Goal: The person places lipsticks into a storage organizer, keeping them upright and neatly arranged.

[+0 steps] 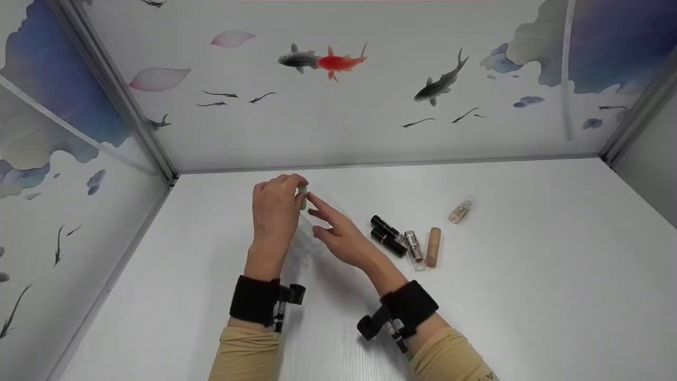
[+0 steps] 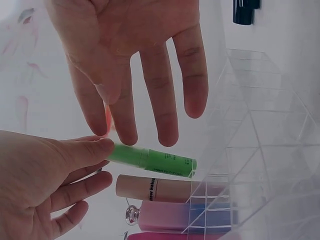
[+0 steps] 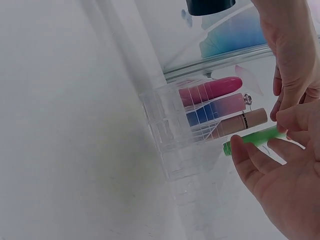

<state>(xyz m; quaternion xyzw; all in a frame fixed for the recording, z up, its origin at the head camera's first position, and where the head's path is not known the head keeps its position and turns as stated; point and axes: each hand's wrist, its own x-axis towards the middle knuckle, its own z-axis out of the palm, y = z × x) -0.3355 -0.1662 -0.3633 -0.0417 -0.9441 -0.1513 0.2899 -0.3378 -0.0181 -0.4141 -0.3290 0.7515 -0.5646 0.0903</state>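
Observation:
My left hand (image 1: pixel 276 211) pinches a slim green cosmetic tube (image 2: pixel 170 162) by one end, between thumb and fingers. The tube's free end stands just above a clear plastic organizer (image 2: pixel 260 165). My right hand (image 1: pixel 341 235) is held beside the tube with its fingers extended; in the right wrist view its fingertips (image 3: pixel 239 145) overlap the tube, and whether they touch it I cannot tell. Standing in the organizer's compartments are a beige tube (image 3: pixel 245 123), a pink-and-blue tube (image 3: pixel 220 108) with a silvery knob, and a bright pink tube (image 3: pixel 215 91).
Right of the hands on the white table (image 1: pixel 529 296) lie two black lipstick tubes (image 1: pixel 389 242), a silvery clear-ended tube (image 1: pixel 414 247) and a tan tube (image 1: pixel 433 247). Farther right lies a clear-capped beige tube (image 1: pixel 461 210). A printed panel (image 1: pixel 370 127) closes off the back.

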